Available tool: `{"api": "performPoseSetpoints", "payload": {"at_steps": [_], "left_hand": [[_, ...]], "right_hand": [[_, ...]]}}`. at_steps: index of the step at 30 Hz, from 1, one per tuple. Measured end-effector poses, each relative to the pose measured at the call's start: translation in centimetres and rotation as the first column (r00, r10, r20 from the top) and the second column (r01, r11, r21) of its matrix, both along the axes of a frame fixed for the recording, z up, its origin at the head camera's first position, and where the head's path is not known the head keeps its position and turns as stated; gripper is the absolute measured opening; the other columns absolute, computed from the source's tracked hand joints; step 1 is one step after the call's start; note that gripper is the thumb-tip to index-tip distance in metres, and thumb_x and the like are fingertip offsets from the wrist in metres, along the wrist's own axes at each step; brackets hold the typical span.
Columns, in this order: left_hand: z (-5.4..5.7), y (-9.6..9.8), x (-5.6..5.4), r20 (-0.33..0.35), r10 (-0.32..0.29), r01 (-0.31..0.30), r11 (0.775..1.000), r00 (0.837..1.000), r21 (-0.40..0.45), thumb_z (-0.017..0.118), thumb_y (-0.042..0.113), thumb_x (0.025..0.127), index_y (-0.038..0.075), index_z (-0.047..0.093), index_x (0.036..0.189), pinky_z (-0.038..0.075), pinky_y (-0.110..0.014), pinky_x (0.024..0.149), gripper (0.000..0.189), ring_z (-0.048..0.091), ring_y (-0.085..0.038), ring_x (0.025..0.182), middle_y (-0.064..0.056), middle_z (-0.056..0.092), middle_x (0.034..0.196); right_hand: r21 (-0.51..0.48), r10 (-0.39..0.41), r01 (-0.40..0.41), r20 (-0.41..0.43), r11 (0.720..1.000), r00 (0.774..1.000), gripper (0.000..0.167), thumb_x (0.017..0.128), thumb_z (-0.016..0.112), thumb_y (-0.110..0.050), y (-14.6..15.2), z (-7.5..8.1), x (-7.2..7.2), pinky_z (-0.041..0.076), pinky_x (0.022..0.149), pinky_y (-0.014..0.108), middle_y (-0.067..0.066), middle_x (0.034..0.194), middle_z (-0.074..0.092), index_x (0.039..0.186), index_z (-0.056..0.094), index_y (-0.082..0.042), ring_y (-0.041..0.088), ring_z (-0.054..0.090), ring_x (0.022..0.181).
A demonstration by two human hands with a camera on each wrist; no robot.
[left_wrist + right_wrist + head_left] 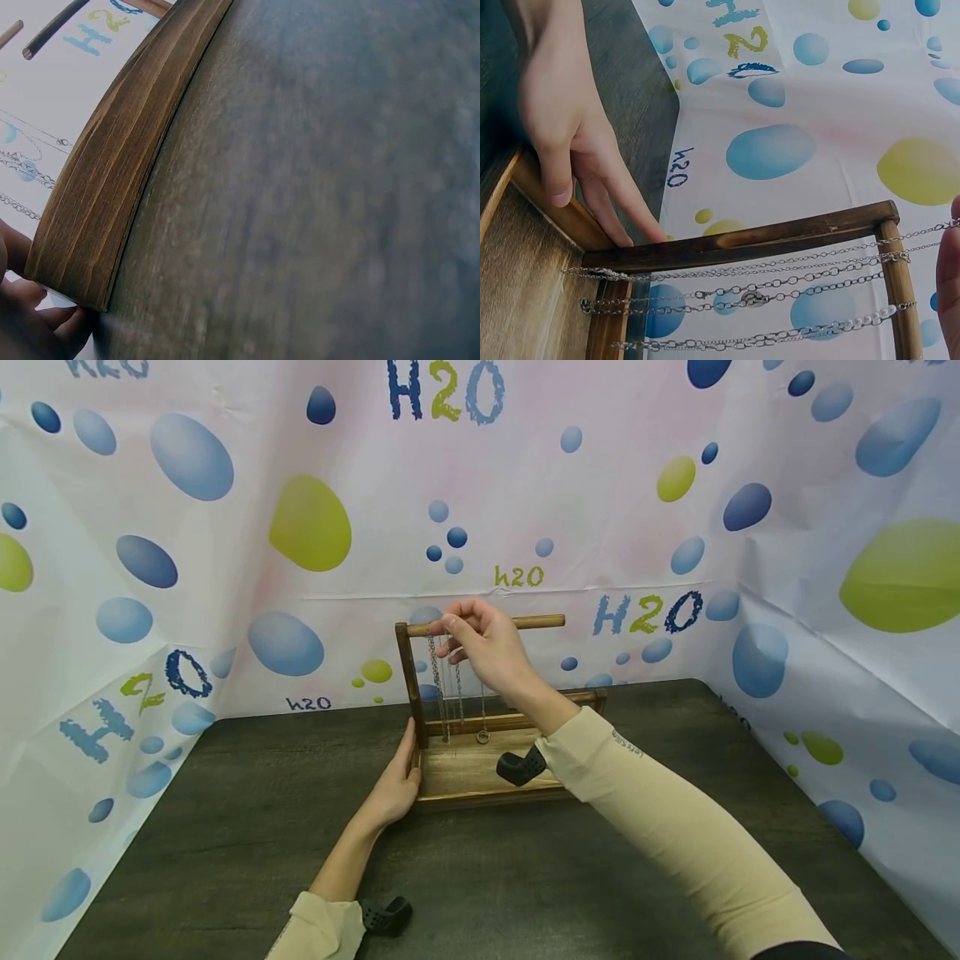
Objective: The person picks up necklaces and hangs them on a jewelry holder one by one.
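Observation:
A wooden jewelry stand sits on the dark table, with a tray base, a left upright and a round rod on top. My left hand grips the base at its left end, thumb on the front side of the wall and fingers along the outside. Up at the rod's left part, my right hand pinches a thin silver chain necklace between thumb and fingertips. Several other chains hang from the rod, one with pearly beads. A ring-shaped pendant hangs low over the tray.
The dark wood-look table runs up to a white backdrop with blue and green drops behind and at both sides. Black wrist mounts sit at both cuffs. The rod's right end stands free, with no upright under it.

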State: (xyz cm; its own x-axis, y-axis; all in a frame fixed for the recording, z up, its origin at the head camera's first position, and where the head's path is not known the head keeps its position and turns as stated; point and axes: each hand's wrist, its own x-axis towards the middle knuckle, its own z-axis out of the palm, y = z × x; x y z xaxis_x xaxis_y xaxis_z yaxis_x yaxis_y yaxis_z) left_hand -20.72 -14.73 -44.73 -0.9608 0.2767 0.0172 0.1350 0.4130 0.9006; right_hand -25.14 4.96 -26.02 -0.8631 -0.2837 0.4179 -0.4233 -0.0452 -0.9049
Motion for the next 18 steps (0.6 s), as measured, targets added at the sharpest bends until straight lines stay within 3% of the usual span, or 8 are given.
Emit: {"api": "performPoseSetpoints", "payload": {"at_steps": [7, 18], "left_hand": [[0.0, 0.0, 0.0, -0.004, -0.001, 0.001, 1.0, 1.0, 0.01, 0.033, -0.011, 0.1, 0.025, -0.014, 0.161, 0.007, -0.053, 0.119, 0.085, -0.004, -0.03, 0.152, -0.007, -0.013, 0.167], [0.1, 0.1, 0.2, -0.004, 0.007, -0.007, 1.0, 1.0, 0.009, 0.032, -0.011, 0.1, 0.025, -0.012, 0.161, 0.006, -0.056, 0.118, 0.084, -0.005, -0.032, 0.152, -0.008, -0.012, 0.167]], "right_hand": [[0.002, -0.013, 0.013, -0.004, 1.0, 1.0, 0.02, 0.105, 0.053, -0.013, 0.6, -0.1, -0.2, 0.057, 0.072, 0.036, 0.015, 0.111, 0.072, 0.115, 0.06, 0.003, 0.024, 0.069, 0.079], [0.004, -0.05, 0.05, 0.006, 0.999, 0.999, 0.015, 0.105, 0.054, -0.013, 1.4, -0.2, -0.4, 0.057, 0.071, 0.035, 0.016, 0.109, 0.072, 0.11, 0.062, -0.001, 0.023, 0.069, 0.079]]}}
